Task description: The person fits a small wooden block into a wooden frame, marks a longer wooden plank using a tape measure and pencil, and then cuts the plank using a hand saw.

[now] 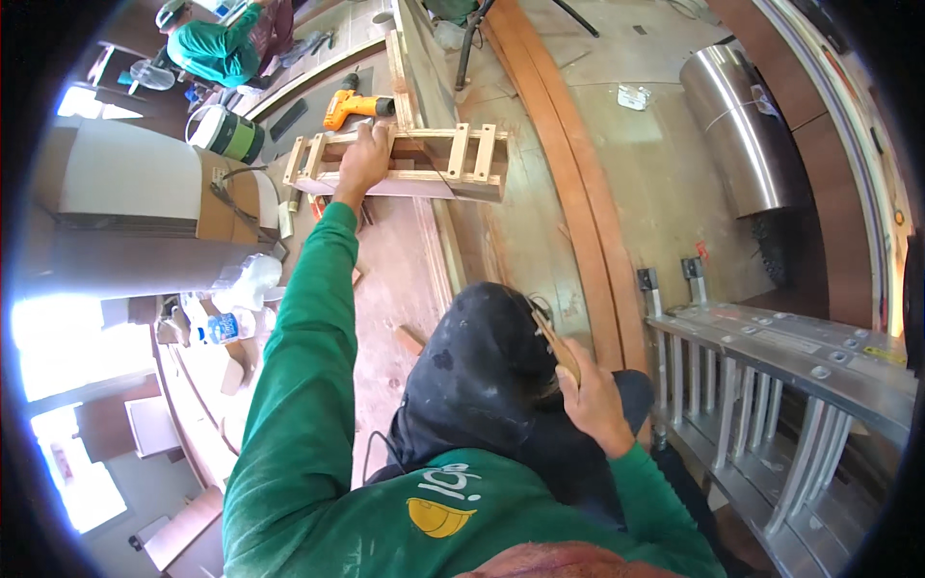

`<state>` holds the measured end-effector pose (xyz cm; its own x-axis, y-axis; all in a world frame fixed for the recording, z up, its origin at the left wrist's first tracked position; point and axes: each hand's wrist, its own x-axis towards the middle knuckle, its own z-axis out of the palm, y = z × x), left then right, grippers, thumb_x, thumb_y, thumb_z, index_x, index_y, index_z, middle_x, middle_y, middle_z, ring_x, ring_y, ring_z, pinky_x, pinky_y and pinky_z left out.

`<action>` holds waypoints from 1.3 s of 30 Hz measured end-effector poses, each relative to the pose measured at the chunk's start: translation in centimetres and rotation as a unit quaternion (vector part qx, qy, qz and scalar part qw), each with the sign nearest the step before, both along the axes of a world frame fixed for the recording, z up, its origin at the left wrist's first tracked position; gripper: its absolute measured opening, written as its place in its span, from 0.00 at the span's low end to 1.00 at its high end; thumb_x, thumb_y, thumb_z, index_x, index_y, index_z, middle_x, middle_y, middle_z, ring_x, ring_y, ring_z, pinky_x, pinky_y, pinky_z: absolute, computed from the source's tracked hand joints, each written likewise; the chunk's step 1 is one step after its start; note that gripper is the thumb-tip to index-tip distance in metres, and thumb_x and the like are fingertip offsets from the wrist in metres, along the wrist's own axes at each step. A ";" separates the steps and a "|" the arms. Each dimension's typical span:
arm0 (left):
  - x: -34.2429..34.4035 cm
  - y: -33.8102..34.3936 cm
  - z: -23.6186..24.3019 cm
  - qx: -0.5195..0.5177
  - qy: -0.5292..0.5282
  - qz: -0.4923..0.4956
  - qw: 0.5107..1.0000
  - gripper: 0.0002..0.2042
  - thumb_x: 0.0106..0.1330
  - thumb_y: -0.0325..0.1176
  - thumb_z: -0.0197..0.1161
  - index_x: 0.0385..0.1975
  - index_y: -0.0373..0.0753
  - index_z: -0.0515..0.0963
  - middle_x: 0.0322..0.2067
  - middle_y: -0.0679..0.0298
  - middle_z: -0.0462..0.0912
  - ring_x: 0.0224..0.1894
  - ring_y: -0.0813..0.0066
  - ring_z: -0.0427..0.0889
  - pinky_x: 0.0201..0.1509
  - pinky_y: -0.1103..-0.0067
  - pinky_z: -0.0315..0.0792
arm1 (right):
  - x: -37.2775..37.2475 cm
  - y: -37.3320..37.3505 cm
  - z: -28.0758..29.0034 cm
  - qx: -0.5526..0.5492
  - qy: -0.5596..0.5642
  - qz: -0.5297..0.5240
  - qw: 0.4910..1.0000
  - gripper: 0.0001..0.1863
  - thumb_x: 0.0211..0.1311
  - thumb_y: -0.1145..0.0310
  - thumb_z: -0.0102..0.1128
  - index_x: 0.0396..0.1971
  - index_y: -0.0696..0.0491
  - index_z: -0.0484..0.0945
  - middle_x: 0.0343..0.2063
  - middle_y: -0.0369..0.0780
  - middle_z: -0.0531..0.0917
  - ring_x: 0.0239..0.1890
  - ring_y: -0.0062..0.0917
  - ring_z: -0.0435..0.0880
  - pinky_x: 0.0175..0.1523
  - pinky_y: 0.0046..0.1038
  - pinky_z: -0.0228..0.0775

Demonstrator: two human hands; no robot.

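Observation:
A long open wooden box frame (409, 183), with pale slats across its top, lies beyond my knee. My left hand (364, 162) is closed on one of its upper parts, arm stretched forward. Beside my bent knee, my right hand (593, 405) grips a tan wooden-handled tool (557, 345). Its far end looks dark and thin, and its exact kind is unclear. An orange and black cordless drill (356, 104) lies just past the box, close to my left hand.
An aluminium ladder (790, 337) lies at the right, near a shiny metal cylinder (742, 130). Long brown boards (568, 164) run along the floor. At far left, a co-worker in green (217, 48) sits beyond a bucket (226, 133). Cardboard (226, 197) stands at left.

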<state>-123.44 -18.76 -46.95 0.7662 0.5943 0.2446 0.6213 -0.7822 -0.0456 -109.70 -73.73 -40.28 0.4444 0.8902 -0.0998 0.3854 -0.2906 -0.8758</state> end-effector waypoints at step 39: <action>-0.1 2.0 -0.2 0.045 -0.018 -0.070 0.996 0.17 0.72 0.32 0.53 0.57 0.33 0.69 0.44 0.42 0.76 0.31 0.37 0.86 0.29 0.53 0.83 | 0.6 12.3 1.0 -0.031 -0.014 -0.004 0.999 0.22 0.76 0.58 0.57 0.63 0.52 0.72 0.38 0.61 0.84 0.42 0.60 0.83 0.42 0.54 0.75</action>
